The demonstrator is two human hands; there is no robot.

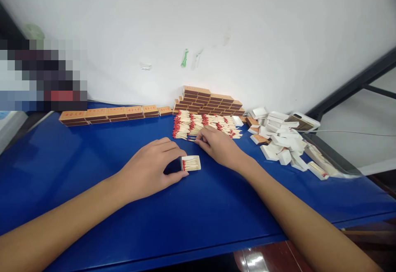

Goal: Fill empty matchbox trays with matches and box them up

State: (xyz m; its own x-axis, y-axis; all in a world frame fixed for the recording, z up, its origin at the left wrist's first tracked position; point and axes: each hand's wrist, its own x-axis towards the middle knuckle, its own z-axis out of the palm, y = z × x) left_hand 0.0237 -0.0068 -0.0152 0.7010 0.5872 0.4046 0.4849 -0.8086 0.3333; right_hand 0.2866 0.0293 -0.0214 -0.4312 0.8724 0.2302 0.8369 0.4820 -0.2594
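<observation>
My left hand [157, 167] grips the left end of a white matchbox tray [198, 163] between thumb and fingers, low over the blue table. Inside that tray lie several matches [190, 165], red heads to the left. Beyond it spreads a wide pile of red-headed matches [194, 123]. At the pile's near edge is my right hand [218, 144], its thumb and fingertips pinched together. A match or two seem to stick out by those fingertips, too small to make out surely.
Closed matchboxes stand stacked [207, 99] against the wall behind the pile. A row of matchboxes [117, 112] runs to the left. On the right, white empty trays [280, 134] lie heaped near a phone [305, 120] and a cable [349, 132]. The blue table [139, 230] ends at the front.
</observation>
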